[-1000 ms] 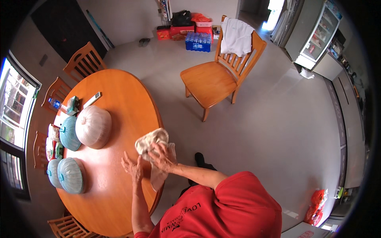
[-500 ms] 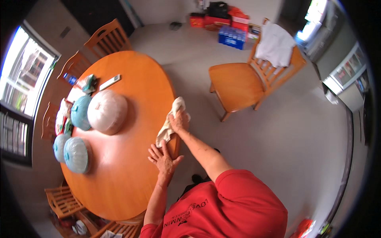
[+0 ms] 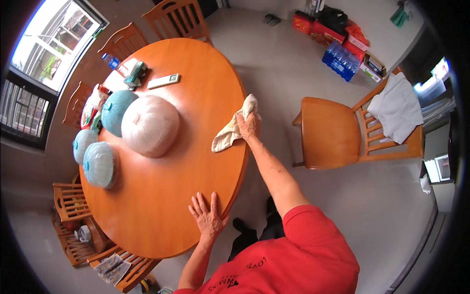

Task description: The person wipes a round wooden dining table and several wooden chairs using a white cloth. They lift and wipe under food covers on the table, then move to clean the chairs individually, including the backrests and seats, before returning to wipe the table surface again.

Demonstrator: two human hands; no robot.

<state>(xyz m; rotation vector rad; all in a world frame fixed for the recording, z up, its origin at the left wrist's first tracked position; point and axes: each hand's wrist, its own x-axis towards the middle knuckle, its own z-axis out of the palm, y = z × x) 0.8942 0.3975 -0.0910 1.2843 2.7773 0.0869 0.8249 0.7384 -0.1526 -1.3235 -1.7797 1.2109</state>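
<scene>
My right hand (image 3: pixel 249 126) presses a cream cloth (image 3: pixel 229 135) against the right edge of a round wooden table (image 3: pixel 196 171). Part of the cloth lies flat on the tabletop and part bunches up past my fingers, over the rim. Nearer to me, my left hand (image 3: pixel 208 215) rests on the table by its edge, fingers spread, holding nothing. Left of the cloth sits a large pinkish-white dome cover (image 3: pixel 151 126), with a teal one (image 3: pixel 117 112) touching it. Two smaller pale blue covered domes (image 3: pixel 101 165) (image 3: pixel 85 146) stand near the table's left edge.
A white remote-like device (image 3: pixel 163 81), a green box (image 3: pixel 135 75) and a blue-labelled bottle (image 3: pixel 111 61) are at the table's far side. Wooden chairs surround it; one chair (image 3: pixel 330 132) with a white cloth stands at right. Bottled water (image 3: pixel 341 61) and red boxes sit on the floor beyond.
My right hand and the cloth have moved farther along the table's edge, away from my left hand, which now lies nearer to me. The whole view has shifted and turned.
</scene>
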